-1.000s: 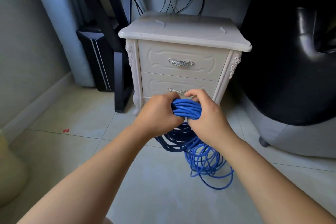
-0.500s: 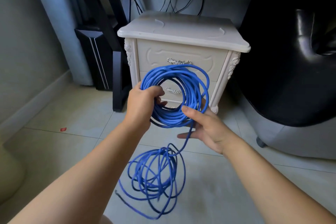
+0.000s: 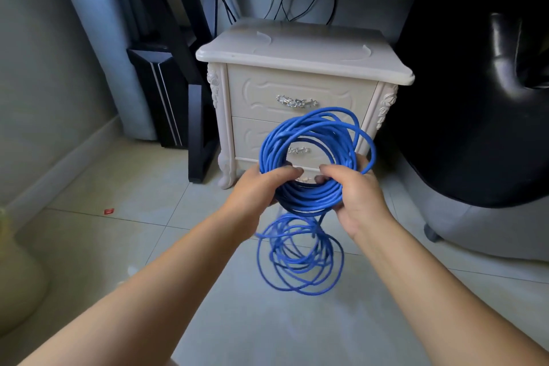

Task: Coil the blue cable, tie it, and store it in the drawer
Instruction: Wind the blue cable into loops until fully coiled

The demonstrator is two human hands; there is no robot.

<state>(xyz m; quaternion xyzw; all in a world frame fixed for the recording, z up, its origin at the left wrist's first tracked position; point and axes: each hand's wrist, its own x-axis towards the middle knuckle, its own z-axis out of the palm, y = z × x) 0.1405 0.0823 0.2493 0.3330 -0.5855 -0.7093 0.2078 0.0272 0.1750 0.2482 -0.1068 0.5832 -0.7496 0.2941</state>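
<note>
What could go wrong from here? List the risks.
1. The loose loops hanging under the coil overlap untidily and may snag when wound in.
2. The coil's outer turns stand off the bundle; it could spring apart before tying.
3. Left hand and right hand both grip the coil, yet both drawers are closed; freeing one hand may spill turns.

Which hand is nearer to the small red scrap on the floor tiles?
Left. The left hand grips the blue cable coil to the right of the red scrap; the right hand grips the coil's other side, even farther right.
</note>
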